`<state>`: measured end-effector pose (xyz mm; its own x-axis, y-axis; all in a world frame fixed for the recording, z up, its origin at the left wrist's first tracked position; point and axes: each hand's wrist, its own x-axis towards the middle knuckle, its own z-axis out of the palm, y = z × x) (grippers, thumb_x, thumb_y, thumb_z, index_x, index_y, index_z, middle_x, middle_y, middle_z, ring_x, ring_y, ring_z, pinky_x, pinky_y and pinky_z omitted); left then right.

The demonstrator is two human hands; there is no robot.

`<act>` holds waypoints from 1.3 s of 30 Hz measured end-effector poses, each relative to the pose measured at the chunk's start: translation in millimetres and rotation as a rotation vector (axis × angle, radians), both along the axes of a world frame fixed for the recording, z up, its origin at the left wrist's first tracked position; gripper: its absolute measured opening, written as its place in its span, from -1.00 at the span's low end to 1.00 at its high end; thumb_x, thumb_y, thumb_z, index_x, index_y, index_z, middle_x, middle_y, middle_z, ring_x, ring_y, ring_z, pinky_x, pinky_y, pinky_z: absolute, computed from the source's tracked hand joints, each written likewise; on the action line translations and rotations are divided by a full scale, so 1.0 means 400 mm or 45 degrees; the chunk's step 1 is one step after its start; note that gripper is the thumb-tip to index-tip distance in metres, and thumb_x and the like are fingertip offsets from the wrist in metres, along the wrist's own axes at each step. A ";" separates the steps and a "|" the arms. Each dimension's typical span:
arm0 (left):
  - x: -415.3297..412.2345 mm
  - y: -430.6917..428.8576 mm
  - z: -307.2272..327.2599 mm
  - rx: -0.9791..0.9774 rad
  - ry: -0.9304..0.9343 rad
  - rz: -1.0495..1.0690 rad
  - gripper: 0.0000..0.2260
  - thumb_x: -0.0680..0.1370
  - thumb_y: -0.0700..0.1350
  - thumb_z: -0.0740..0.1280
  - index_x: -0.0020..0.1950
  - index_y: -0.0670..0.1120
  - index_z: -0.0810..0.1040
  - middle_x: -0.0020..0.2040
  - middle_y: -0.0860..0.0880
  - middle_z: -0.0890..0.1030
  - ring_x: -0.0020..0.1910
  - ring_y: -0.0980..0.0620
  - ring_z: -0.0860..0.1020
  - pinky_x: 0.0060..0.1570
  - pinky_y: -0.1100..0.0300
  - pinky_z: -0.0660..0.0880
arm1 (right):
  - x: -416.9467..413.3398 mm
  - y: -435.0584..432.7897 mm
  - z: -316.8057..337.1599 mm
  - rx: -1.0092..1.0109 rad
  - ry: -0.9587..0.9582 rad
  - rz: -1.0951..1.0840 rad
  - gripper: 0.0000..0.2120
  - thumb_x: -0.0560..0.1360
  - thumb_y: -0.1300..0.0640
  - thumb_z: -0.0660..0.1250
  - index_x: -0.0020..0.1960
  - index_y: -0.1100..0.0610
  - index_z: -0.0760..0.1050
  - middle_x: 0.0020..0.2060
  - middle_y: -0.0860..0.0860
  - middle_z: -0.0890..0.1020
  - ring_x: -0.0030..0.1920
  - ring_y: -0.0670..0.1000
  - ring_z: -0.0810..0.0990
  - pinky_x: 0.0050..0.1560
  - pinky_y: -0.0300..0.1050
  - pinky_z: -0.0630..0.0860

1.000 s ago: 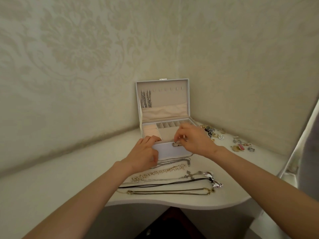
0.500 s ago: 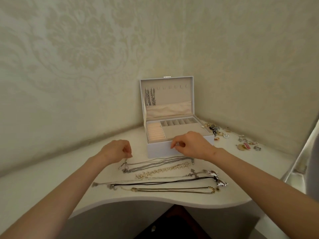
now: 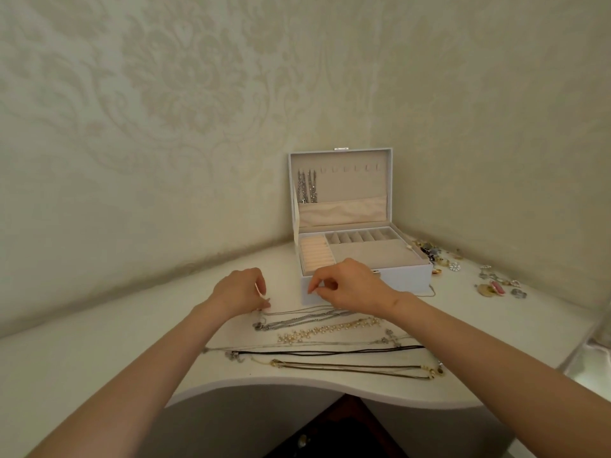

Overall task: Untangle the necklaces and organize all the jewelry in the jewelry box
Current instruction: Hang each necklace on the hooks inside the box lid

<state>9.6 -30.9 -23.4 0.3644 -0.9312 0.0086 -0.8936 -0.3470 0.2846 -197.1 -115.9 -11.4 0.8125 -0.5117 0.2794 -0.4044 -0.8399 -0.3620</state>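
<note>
The jewelry box (image 3: 406,276) stands open at the back of the white worktop (image 3: 99,358), in the corner of the walls. Its lid is upright, with a few hung silver chains (image 3: 307,186) on the left-hand hooks; the other hooks are bare. The ring rolls and tray compartments look empty.

In front of the box the necklaces lie in separate rows. Nearest it are the silver chain necklaces (image 3: 297,320), then a pearl necklace (image 3: 330,330), a cross pendant necklace (image 3: 390,337), a black cord necklace (image 3: 330,352) and a bronze chain necklace (image 3: 357,368). Loose small jewelry (image 3: 496,285) is scattered to the right of the box.

The left hand (image 3: 239,292) has its fingers curled, tips down on the left end of the silver chain necklaces, apparently pinching a thin strand there. The right hand (image 3: 350,287) hovers before the box front, fingers curled and thumb and forefinger drawn together. Whether a fine chain lies between them cannot be told.

The untangling appears mostly done, and the step in hand seems to be picking up the next silver chain to hang in the lid. The next move likely calls for lifting one strand clear of its neighbours, which lie touching, and looping it over a free hook without dragging the others along. The small pieces on the right are yet to be sorted.
</note>
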 end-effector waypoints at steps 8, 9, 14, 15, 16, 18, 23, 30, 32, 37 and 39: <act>-0.074 -0.005 0.094 -0.509 0.772 -0.255 -0.87 0.48 -0.22 0.40 -0.06 -0.11 0.47 -0.28 -0.03 0.63 -0.30 0.07 0.61 -0.22 0.24 0.49 | 0.034 0.011 0.008 0.790 -0.466 -0.008 -0.86 0.48 0.35 0.33 -0.08 0.13 0.48 -0.10 0.09 0.65 -0.42 0.09 0.61 -0.46 -0.15 0.53; -0.084 -0.009 0.100 -0.532 0.889 -0.283 -0.87 0.48 -0.23 0.40 -0.04 -0.12 0.48 -0.26 -0.03 0.61 -0.31 0.10 0.59 -0.23 0.28 0.50 | 0.037 0.012 0.011 0.898 -0.495 0.019 -0.83 0.47 0.37 0.33 -0.05 0.16 0.43 -0.08 0.12 0.66 -0.42 0.12 0.61 -0.46 -0.13 0.53; -0.106 -0.047 0.103 -0.688 1.068 -0.303 -0.90 0.49 -0.23 0.39 -0.08 -0.09 0.50 -0.24 -0.03 0.59 -0.31 0.15 0.56 -0.27 0.36 0.47 | 0.035 0.003 0.022 0.959 -0.496 0.062 -0.83 0.46 0.39 0.34 -0.07 0.16 0.46 -0.35 0.12 0.64 -0.45 0.00 0.58 -0.43 -0.19 0.53; -0.105 -0.058 0.097 -0.733 1.011 -0.274 -0.90 0.49 -0.23 0.39 -0.09 -0.08 0.50 -0.25 -0.02 0.59 -0.32 0.17 0.57 -0.28 0.38 0.46 | 0.031 -0.004 0.026 0.881 -0.472 0.011 -0.87 0.47 0.36 0.34 -0.11 0.15 0.51 -0.40 0.09 0.62 -0.48 -0.05 0.55 -0.44 -0.23 0.50; -0.105 -0.069 0.092 -0.774 0.947 -0.241 -0.89 0.49 -0.24 0.39 -0.11 -0.08 0.48 -0.26 -0.02 0.58 -0.35 0.20 0.57 -0.30 0.39 0.45 | 0.027 -0.012 0.032 0.812 -0.454 -0.047 -0.90 0.48 0.32 0.35 -0.15 0.14 0.54 -0.44 0.06 0.60 -0.51 -0.09 0.52 -0.46 -0.26 0.46; -0.103 -0.094 0.083 -0.836 0.832 -0.181 -0.87 0.49 -0.25 0.39 -0.13 -0.09 0.46 -0.28 -0.02 0.57 -0.42 0.26 0.56 -0.34 0.43 0.43 | 0.015 -0.029 0.048 0.760 -0.460 -0.123 -0.92 0.48 0.22 0.38 -0.19 0.15 0.57 -0.48 0.01 0.58 -0.54 -0.12 0.45 -0.49 -0.29 0.35; -0.118 -0.166 0.076 -0.795 0.673 -0.183 -0.87 0.48 -0.29 0.39 -0.08 -0.17 0.45 -0.33 0.00 0.54 -0.50 0.31 0.53 -0.32 0.43 0.44 | -0.014 -0.071 0.112 0.818 -0.608 -0.125 -0.87 0.50 0.17 0.36 -0.19 0.17 0.63 -0.50 0.01 0.55 -0.51 -0.08 0.37 -0.48 -0.28 0.28; -0.154 -0.253 0.073 -0.645 0.436 -0.254 -0.85 0.48 -0.30 0.36 -0.13 -0.11 0.43 -0.26 -0.08 0.59 -0.28 -0.01 0.59 -0.19 0.24 0.49 | -0.024 -0.124 0.191 0.840 -0.734 -0.163 -0.85 0.51 0.11 0.36 -0.19 0.15 0.61 -0.53 -0.05 0.52 -0.55 -0.12 0.35 -0.53 -0.33 0.24; -0.151 -0.266 0.065 -0.609 0.380 -0.260 -0.90 0.49 -0.29 0.36 -0.09 -0.14 0.48 -0.14 -0.16 0.64 -0.15 -0.10 0.60 -0.10 0.12 0.52 | -0.021 -0.141 0.205 0.855 -0.754 -0.153 -0.85 0.51 0.12 0.36 -0.18 0.15 0.61 -0.52 -0.03 0.53 -0.56 -0.12 0.34 -0.53 -0.33 0.24; -0.140 -0.279 0.071 -0.717 0.430 -0.314 -0.85 0.51 -0.35 0.26 -0.07 -0.13 0.54 -0.12 -0.06 0.65 -0.10 0.04 0.59 0.01 0.16 0.49 | -0.006 -0.172 0.220 0.850 -0.746 -0.116 -0.85 0.51 0.11 0.36 -0.13 0.19 0.62 -0.53 0.00 0.52 -0.56 -0.10 0.34 -0.53 -0.31 0.24; -0.144 -0.268 0.084 -0.744 0.665 -0.349 -0.74 0.46 -0.44 0.17 -0.07 -0.14 0.53 -0.17 -0.04 0.64 -0.16 0.18 0.59 -0.03 0.30 0.49 | 0.002 -0.182 0.220 0.845 -0.747 -0.121 -0.84 0.51 0.11 0.36 -0.12 0.20 0.62 -0.56 0.01 0.51 -0.57 -0.09 0.33 -0.55 -0.31 0.24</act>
